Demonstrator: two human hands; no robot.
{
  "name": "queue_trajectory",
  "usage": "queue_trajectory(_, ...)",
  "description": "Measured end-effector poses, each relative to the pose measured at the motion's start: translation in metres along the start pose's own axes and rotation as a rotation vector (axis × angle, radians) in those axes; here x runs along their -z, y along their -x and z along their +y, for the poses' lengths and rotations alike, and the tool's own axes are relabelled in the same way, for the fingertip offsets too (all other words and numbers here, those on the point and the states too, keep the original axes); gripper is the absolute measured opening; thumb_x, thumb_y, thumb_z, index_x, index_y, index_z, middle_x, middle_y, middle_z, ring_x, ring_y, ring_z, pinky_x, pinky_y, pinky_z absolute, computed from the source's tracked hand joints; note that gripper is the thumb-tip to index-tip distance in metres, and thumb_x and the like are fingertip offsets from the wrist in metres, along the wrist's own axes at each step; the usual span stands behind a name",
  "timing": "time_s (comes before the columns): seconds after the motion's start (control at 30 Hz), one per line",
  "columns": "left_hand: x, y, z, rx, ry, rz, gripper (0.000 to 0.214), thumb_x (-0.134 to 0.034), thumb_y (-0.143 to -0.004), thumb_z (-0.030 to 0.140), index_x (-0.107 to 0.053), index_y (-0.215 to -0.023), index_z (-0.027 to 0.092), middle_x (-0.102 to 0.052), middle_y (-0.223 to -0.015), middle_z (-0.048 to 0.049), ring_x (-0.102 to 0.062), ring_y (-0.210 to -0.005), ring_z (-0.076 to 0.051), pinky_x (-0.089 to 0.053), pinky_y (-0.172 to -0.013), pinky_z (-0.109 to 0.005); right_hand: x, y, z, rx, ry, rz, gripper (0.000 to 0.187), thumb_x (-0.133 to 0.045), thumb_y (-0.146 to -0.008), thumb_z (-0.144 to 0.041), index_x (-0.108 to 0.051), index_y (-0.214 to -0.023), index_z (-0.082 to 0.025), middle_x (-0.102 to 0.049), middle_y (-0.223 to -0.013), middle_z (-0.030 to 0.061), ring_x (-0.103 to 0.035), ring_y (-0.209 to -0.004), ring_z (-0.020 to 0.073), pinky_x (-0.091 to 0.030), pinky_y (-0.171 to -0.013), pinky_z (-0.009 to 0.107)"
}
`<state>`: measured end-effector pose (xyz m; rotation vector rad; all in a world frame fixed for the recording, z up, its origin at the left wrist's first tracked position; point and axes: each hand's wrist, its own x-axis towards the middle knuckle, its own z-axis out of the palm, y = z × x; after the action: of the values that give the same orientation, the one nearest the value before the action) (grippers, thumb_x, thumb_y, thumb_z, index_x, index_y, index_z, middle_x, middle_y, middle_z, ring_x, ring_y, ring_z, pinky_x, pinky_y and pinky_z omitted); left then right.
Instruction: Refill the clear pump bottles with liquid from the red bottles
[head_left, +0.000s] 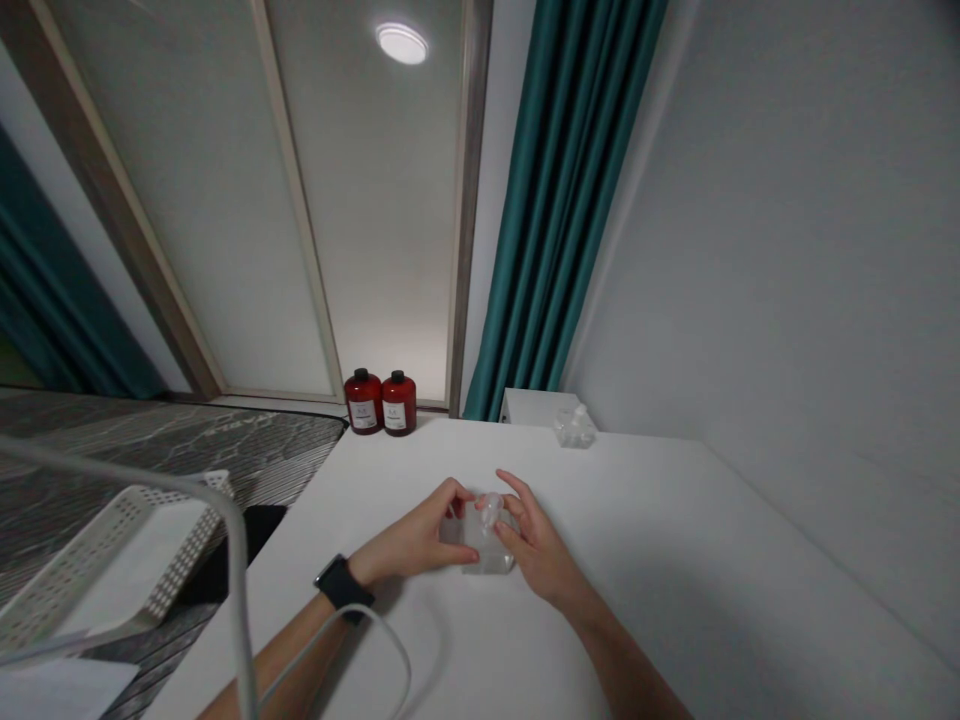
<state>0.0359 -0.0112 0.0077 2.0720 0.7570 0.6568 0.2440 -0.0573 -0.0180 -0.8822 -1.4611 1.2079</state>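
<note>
A clear, squarish plastic bottle (pixel 487 555) stands on the white table (pixel 450 650) in front of me. My left hand (pixel 431 530), with a dark watch on its wrist, holds the bottle's left side between thumb and fingers. Around the clear top (pixel 492 508) of the same bottle, thumb and fingers of my right hand (pixel 536 545) are pinched, with the index finger raised. Part of the top is hidden behind the right fingers, and its exact shape is hard to make out.
Two red bottles (pixel 399 405) with dark caps and white labels stand at the table's far left corner. Another clear bottle (pixel 575 428) with a white top is near the back edge. A white perforated basket (pixel 172 560) is at the left. A pale cable (pixel 238 580) crosses the lower left.
</note>
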Motion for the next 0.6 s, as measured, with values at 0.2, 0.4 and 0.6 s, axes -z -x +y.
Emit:
queue_trajectory(0.2, -0.004, 0.0, -0.007, -0.002, 0.022, 0.018, 0.05, -0.079, -0.074, 0.028, -0.048, -0.113, 0.02, -0.051, -0.103, -0.0015, -0.05, -0.097, -0.02, -0.042, -0.088, -0.033, -0.008, 0.0, 0.01, 0.062, 0.166, 0.129, 0.042, -0.054, -0.091, -0.026, -0.045, -0.132, -0.025, -0.061, -0.12, 0.0075, -0.057, -0.114, 0.022, -0.041, -0.102, 0.039)
queue_trajectory(0.4, -0.007, -0.002, -0.005, -0.011, 0.001, 0.029, 0.047, -0.077, -0.075, 0.028, -0.049, -0.111, 0.019, -0.052, -0.101, -0.0017, -0.049, -0.093, -0.02, -0.042, -0.085, -0.032, -0.017, 0.006, -0.003, 0.109, 0.355, 0.17, 0.055, -0.062, -0.082, -0.023, -0.045, -0.134, -0.024, -0.057, -0.13, 0.0071, -0.052, -0.122, 0.0237, -0.036, -0.108, 0.039)
queue_trajectory(0.6, -0.006, -0.003, -0.005, 0.019, -0.006, 0.029, 0.048, -0.078, -0.071, 0.026, -0.049, -0.108, 0.019, -0.054, -0.102, -0.0022, -0.05, -0.093, -0.02, -0.043, -0.084, -0.032, -0.024, 0.001, -0.01, 0.163, 0.368, 0.242, 0.033, -0.059, -0.085, -0.037, -0.054, -0.114, -0.02, -0.065, -0.105, 0.005, -0.061, -0.099, 0.0217, -0.046, -0.09, 0.033)
